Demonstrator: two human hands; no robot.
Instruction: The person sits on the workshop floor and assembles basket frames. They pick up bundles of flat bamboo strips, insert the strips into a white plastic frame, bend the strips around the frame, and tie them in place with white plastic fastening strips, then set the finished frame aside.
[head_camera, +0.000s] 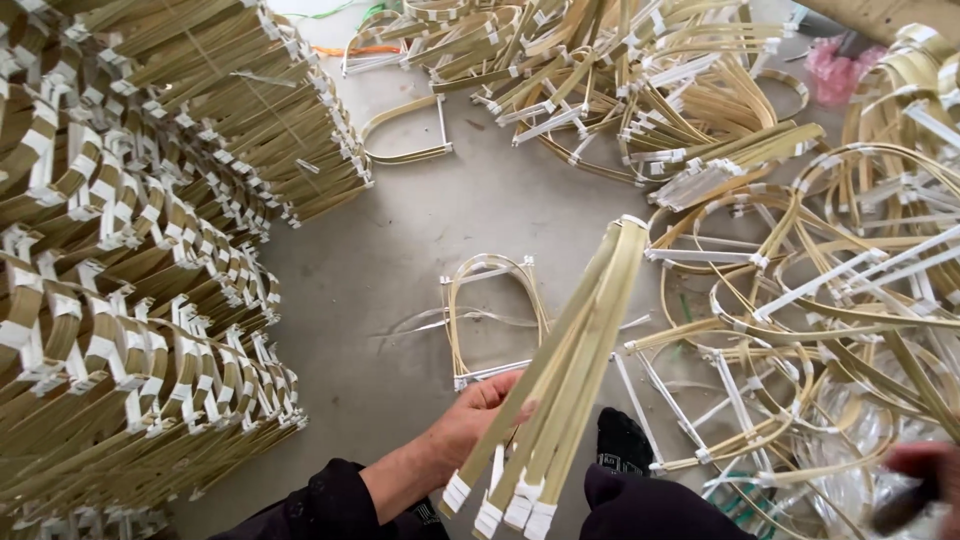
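My left hand grips a bundle of bent bamboo strips with white tape at the ends, held slanting from low centre up to the right. My right hand is at the bottom right corner, blurred, closed around a small dark object that I cannot identify. On the floor just beyond the left hand lies a small stack of bent bamboo loops.
A big stack of taped bamboo bundles fills the left side. Loose bamboo loops are tangled across the right and top. A pink plastic bag lies top right. Grey concrete floor shows in the middle. A black-socked foot is below.
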